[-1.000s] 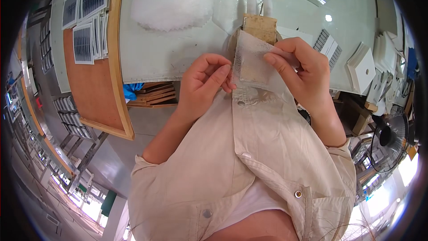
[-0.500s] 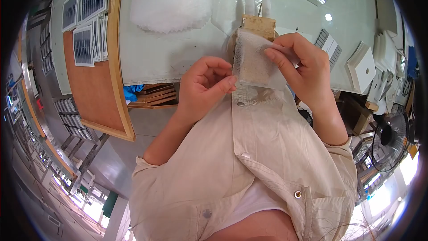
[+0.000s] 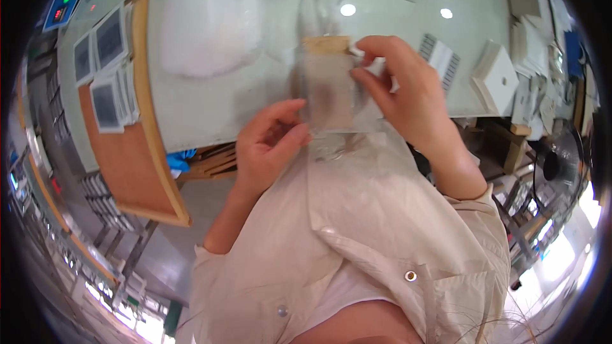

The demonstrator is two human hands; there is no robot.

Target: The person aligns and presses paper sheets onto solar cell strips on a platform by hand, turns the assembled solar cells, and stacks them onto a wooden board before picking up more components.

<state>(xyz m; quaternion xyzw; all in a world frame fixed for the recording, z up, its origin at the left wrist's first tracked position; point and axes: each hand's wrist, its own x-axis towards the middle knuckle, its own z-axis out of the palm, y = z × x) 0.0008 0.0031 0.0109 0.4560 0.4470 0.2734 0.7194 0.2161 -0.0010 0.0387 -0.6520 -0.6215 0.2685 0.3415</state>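
Note:
A beige flat piece (image 3: pixel 329 92), blurred, lies below a tan block (image 3: pixel 327 44) at the table's front edge, over my shirt front. Faint translucent film seems to surround it, but its outline is smeared. My left hand (image 3: pixel 271 143) is beside the piece's left edge, fingers half curled, with thumb and index tips apart and nothing visible between them. At the right edge, by the block, is my right hand (image 3: pixel 401 83), its thumb and fingers bent toward each other. Blur hides whether film is between those fingertips. Pale cables (image 3: pixel 322 0) run back from the block.
A pile of thin white sheets (image 3: pixel 210 25) lies at the left. Further left, dark-faced panels (image 3: pixel 108 44) rest on a wood-edged brown board (image 3: pixel 121 159). A striped panel (image 3: pixel 440 60) and white square plates (image 3: pixel 496 79) lie at the right. A fan (image 3: pixel 558 162) stands beyond.
The view has shifted, so the bench and hands appear further left. My right hand no longer visibly pinches the bubbly translucent film that covered the piece. My left hand stays beside the piece.

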